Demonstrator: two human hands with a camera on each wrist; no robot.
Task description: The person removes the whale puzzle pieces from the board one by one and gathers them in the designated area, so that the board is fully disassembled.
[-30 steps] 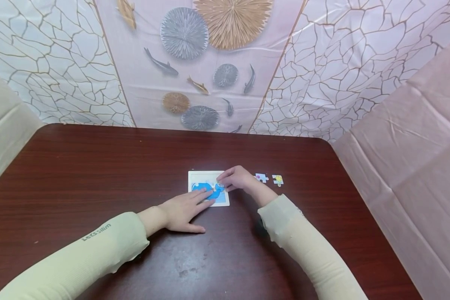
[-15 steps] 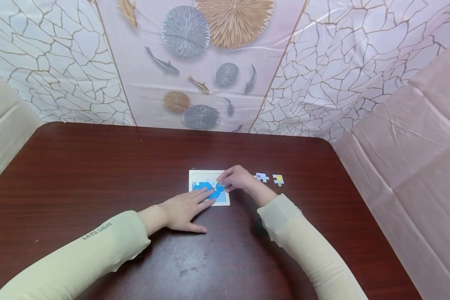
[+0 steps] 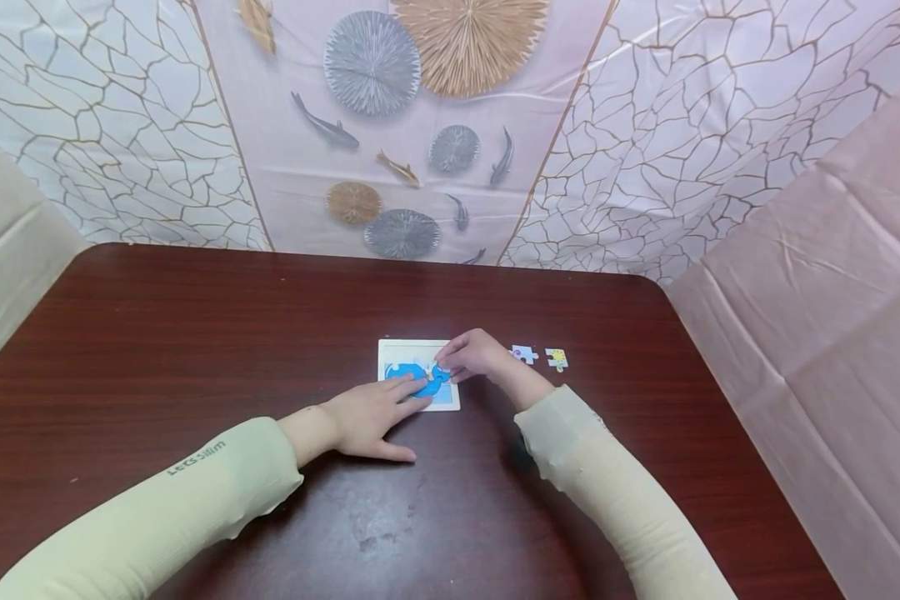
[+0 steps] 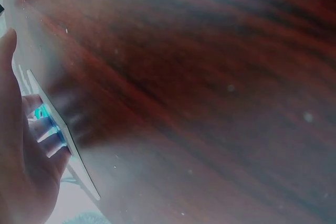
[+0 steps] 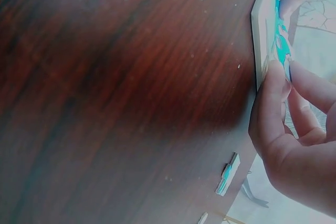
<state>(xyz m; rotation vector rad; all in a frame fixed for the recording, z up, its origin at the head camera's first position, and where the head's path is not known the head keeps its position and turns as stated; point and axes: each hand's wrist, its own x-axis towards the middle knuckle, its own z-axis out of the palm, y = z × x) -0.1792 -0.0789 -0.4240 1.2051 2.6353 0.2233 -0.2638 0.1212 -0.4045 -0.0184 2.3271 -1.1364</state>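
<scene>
A white-framed puzzle board (image 3: 414, 342) with a blue cartoon picture lies on the table in the head view. My left hand (image 3: 371, 418) rests on its lower left part, fingers spread and fairly straight over the picture, thumb on or just above the table. At the board's right side, my right hand (image 3: 478, 354) pinches a puzzle piece (image 5: 286, 56) between thumb and fingers. This piece carries blue colour and is tilted against the picture, its lower edge near the board's right edge. Fingers hide part of both piece and picture. In the left wrist view, my left fingers (image 4: 50, 142) reach over the board's edge.
Right of the board lie two loose puzzle pieces, a pale one with a pink mark (image 3: 524, 355) and one with a yellow sun (image 3: 557, 359). The dark red-brown wooden table (image 3: 195, 333) ends at patterned cloth (image 3: 450, 217) behind and plain cloth at the sides.
Both hands stay almost in place. My left thumb has shifted slightly, and the piece in my right hand has turned a little at the board's right side.
</scene>
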